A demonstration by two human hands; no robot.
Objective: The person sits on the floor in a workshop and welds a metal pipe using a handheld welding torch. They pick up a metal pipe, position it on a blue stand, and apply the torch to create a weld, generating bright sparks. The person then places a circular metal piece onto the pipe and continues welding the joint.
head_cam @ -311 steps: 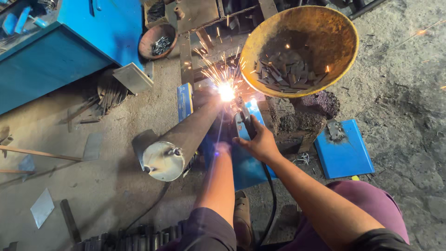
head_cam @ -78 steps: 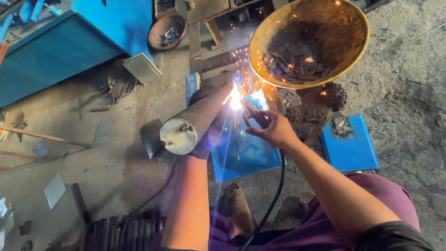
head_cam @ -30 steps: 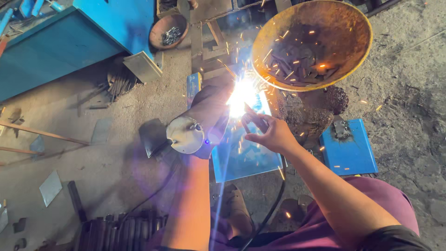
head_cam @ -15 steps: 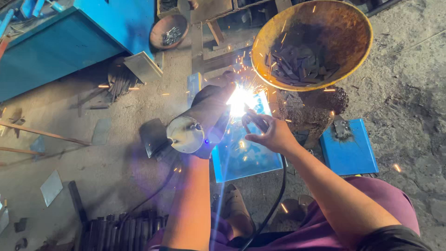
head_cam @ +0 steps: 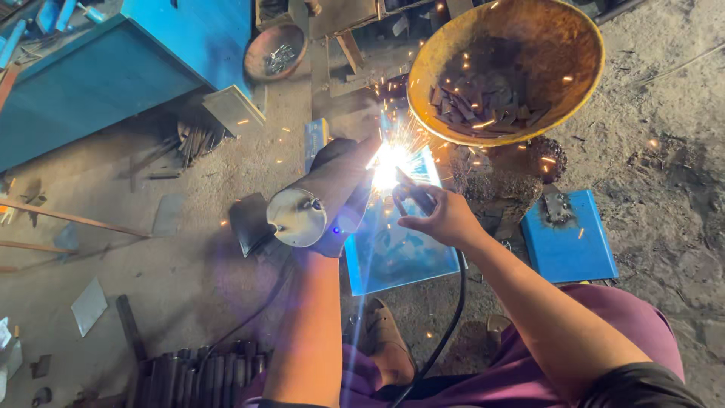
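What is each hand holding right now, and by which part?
The left hand grips the metal pipe around its side, near the closer end. The right hand holds the welding electrode holder by its handle, beside the bright arc.

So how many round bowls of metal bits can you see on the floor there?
2. A big yellow bowl of dark metal scraps sits at top right, and a small brown bowl of shiny bits sits at top centre-left by the blue cabinet. Others may be hidden.

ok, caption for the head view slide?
Left hand steadies a metal pipe while right hand welds it, sparks flying.
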